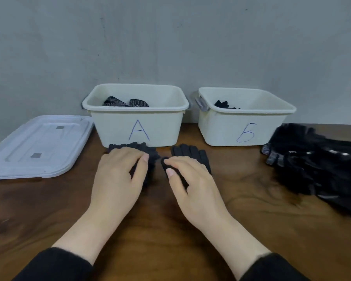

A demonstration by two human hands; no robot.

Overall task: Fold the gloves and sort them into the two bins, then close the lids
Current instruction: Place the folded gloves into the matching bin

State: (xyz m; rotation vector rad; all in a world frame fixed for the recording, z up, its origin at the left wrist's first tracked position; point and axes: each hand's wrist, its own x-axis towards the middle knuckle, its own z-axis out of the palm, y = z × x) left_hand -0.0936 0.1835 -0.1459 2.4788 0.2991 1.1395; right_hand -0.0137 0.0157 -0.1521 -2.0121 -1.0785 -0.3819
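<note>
Black knit gloves (190,155) lie on the desk (251,199) before bin A (118,126); left hand (118,175) and right hand (190,179) press them flat, fingers (144,159) loosely extended, probably aligning the pair for folding.

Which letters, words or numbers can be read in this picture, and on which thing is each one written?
"A": handwritten in blue on the front of the left bin.
"Б": handwritten in blue on the front of the right bin; it looks like a B with an open top.
Pale marks on the pile of gloves: too blurred to read.
Grey patches on the lids: no text can be read.
</note>
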